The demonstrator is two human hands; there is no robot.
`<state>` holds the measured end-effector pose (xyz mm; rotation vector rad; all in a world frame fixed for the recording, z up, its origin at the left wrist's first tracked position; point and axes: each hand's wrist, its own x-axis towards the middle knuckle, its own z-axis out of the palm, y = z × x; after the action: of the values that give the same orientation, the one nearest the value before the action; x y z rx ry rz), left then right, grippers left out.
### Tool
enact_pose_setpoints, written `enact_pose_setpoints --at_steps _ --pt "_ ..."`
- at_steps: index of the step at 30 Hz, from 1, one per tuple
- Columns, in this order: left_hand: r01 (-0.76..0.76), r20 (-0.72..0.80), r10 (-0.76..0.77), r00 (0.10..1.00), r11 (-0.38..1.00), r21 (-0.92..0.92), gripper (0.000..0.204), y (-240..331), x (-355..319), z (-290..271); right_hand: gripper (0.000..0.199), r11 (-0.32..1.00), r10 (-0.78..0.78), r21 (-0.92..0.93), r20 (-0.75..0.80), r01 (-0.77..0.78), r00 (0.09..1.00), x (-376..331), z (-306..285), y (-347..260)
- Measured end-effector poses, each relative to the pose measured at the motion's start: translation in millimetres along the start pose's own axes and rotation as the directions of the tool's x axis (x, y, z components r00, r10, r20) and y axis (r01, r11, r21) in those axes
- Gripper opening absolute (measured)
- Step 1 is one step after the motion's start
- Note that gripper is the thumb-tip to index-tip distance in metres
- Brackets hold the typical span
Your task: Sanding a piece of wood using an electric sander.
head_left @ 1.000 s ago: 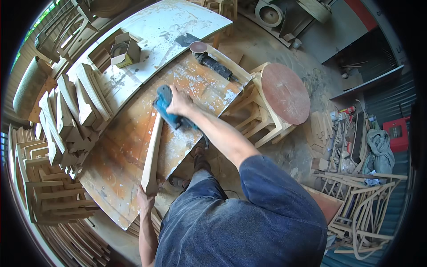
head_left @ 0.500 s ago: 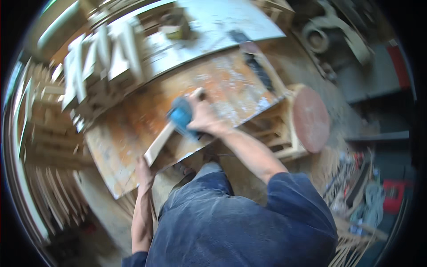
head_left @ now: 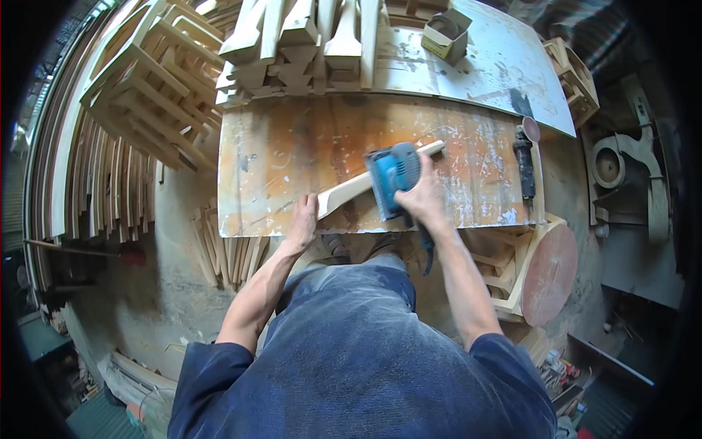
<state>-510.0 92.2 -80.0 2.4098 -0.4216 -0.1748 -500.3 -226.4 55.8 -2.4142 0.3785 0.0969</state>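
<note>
- Nearest the viewer, the person's dusty blue top is seen, with both bare forearms reaching out to the near edge of the worktop (head_left: 278,168).
- The left hand (head_left: 302,222) is laid at the near edge of the worktop, its grip pressed flat on the near left end of a long pale wooden piece (head_left: 347,192), which is thus held down.
- The wooden piece lies slantwise on the stained, orange-brown board of the worktop, from the left hand up toward the far right.
- The right hand (head_left: 420,197) is closed around a blue power sander (head_left: 393,175), its grip wrapped about the tool's body; the sander is set on the middle of the wooden piece, with its dark cord hanging near the wrist.
- The step in hand is judged to be sanding of the piece's upper face, about midway along its length.
- The next move is judged to call for steady downward pressure, strokes kept along the piece, and a firm hold at the left end so that it is not shifted.
- To the right, a dark hand tool (head_left: 523,164) lies on the worktop; a round-topped wooden stool (head_left: 550,272) stands just beside the right near corner.
- Farther off, shaped wooden parts (head_left: 307,44) are stacked, with a small cardboard box (head_left: 446,33) on a pale sheet and wooden frames (head_left: 146,80) piled at far left.
</note>
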Motion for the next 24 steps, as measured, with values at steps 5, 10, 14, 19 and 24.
enact_pose_setpoints --at_steps 5,10,14,19,24 --pt "0.000 0.030 0.001 1.000 1.000 -0.014 0.047 5.0 -2.7 -4.1 0.097 0.996 -0.087 0.020 0.145 0.085 0.986 -43.6 27.5 -55.7" --pt "-0.032 -0.017 0.032 0.999 0.999 -0.017 0.060 -3.6 0.0 8.3 0.098 0.997 -0.035 -0.071 0.074 0.040 0.997 -5.2 2.0 -2.5" --pt "0.009 -0.059 -0.006 0.998 0.998 0.058 0.041 -10.5 1.2 4.0 0.090 0.995 0.069 -0.064 -0.153 -0.080 0.986 66.1 -33.3 45.7" --pt "0.324 -0.075 -0.512 0.856 0.643 -0.694 0.057 -21.6 -0.7 50.8 0.047 0.941 -0.286 0.183 -0.016 0.284 0.958 81.9 -31.4 63.4" --pt "-0.067 -0.088 0.075 0.993 0.994 0.084 0.043 -6.0 5.4 58.8 0.047 0.722 -0.655 -0.464 -0.220 0.514 0.722 -12.1 16.7 -0.4"
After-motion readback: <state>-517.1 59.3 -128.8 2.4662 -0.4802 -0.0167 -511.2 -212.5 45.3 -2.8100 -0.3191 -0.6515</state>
